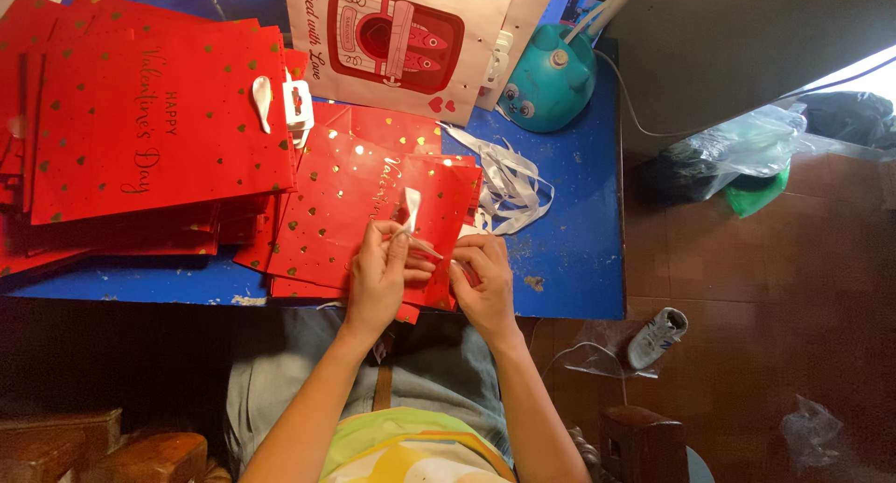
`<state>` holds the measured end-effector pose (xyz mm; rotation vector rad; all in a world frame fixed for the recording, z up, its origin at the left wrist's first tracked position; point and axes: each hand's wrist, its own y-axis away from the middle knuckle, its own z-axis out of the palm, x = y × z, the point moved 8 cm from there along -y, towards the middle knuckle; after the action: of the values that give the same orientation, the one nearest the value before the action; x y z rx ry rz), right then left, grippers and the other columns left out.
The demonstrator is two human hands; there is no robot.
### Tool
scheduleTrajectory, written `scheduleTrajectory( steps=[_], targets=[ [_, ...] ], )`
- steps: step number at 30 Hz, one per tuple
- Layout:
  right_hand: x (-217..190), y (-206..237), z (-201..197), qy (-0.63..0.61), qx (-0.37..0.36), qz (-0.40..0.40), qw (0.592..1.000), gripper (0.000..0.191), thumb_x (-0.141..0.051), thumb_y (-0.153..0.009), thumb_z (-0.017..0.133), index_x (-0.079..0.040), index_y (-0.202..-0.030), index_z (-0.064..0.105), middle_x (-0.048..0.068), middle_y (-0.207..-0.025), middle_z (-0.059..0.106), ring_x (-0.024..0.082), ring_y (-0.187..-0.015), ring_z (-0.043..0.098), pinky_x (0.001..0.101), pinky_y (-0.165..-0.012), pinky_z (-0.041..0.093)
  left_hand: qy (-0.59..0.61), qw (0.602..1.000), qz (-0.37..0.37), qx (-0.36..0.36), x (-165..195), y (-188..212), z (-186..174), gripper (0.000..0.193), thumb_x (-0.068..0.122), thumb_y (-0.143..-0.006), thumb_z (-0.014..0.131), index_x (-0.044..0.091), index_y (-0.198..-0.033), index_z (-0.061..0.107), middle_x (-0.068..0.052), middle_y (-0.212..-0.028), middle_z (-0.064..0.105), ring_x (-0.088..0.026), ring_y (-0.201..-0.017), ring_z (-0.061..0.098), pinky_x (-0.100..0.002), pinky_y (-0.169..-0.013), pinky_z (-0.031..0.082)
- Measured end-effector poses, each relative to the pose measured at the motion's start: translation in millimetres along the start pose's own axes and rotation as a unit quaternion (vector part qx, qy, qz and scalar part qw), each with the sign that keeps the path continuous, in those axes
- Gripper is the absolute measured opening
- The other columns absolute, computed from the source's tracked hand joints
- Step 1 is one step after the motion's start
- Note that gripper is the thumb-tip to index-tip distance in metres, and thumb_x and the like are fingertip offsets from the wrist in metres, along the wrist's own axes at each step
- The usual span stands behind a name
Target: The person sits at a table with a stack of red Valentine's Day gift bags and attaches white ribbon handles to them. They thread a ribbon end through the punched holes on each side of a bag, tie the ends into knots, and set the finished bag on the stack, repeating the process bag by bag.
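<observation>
At the near edge of the blue table (569,250), both hands work on a red gift bag (359,212) lying flat. Left hand (378,278) pinches a white ribbon (411,208) between thumb and fingers, ribbon end sticking up over the bag. Right hand (483,276) has its fingers curled and pressed down on the bag's right edge; can't tell if it grips anything there. Bag sits on a few more red bags under it, gold hearts and gold script on the face. Just right of the bag, a loose pile of white ribbons (509,180) on the table. Far left, a tall stack of red bags (140,128) with white handles showing. Behind, a white printed bag (392,35) and a teal round animal-shaped device (549,80) with a cord. Off the table to the right, a grey shoe (656,336) on the brown tile floor, plastic bags (747,152) further back.
</observation>
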<state>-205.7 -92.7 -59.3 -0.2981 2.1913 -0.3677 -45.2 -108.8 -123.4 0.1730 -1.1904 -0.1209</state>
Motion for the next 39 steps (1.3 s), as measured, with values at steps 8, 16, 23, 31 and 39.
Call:
scheduleTrajectory(
  steps=[8,16,23,31,39],
  targets=[
    [2,-2,2,-0.003,-0.003,-0.013,1.0,0.012,0.0,-0.083,0.073,-0.004,-0.094,0.07,0.008,-0.106,0.066,0.027,-0.106,0.06,0.0355,-0.093,0.048,-0.219,0.971,0.074,-0.057,8,2,13,0.017,0.014,-0.096,0.069,-0.001,-0.105,0.07,-0.009,-0.093,0.073,-0.013,-0.08,0.072,-0.028,-0.069,0.06],
    [4,-1,2,-0.01,-0.005,-0.01,1.0,0.017,0.0,-0.082,0.071,-0.003,-0.099,0.068,0.01,-0.108,0.066,0.028,-0.108,0.06,0.0359,-0.095,0.048,0.033,0.999,0.036,-0.006,-4,-7,-3,0.014,0.014,-0.104,0.054,0.003,-0.112,0.057,-0.008,-0.105,0.075,-0.014,-0.095,0.073,-0.031,-0.082,0.064],
    [2,-3,-3,-0.077,-0.006,-0.009,0.997,0.025,-0.009,-0.093,0.063,-0.002,-0.116,0.068,0.011,-0.113,0.07,0.026,-0.109,0.059,0.0358,-0.098,0.046,0.271,0.961,0.011,-0.048,19,1,-20,0.015,0.015,-0.106,0.061,0.006,-0.118,0.057,-0.012,-0.097,0.071,-0.021,-0.094,0.072,-0.036,-0.087,0.058],
    [10,-4,2,-0.056,0.003,0.044,0.997,0.03,-0.017,-0.099,0.058,-0.003,-0.124,0.066,0.011,-0.114,0.068,0.028,-0.107,0.061,0.0372,-0.095,0.047,0.182,0.975,0.103,-0.078,91,26,-15,0.024,0.014,-0.103,0.069,0.0,-0.121,0.066,-0.01,-0.099,0.072,-0.017,-0.089,0.066,-0.033,-0.085,0.054],
    [23,-8,19,0.052,-0.034,0.067,0.996,0.027,-0.02,-0.087,0.076,0.0,-0.098,0.062,0.015,-0.091,0.058,0.033,-0.091,0.051,0.0402,-0.082,0.041,0.145,0.978,0.103,-0.111,127,45,4,0.036,0.019,-0.097,0.077,-0.002,-0.125,0.067,-0.006,-0.089,0.07,-0.009,-0.078,0.058,-0.025,-0.072,0.046]
  ],
)
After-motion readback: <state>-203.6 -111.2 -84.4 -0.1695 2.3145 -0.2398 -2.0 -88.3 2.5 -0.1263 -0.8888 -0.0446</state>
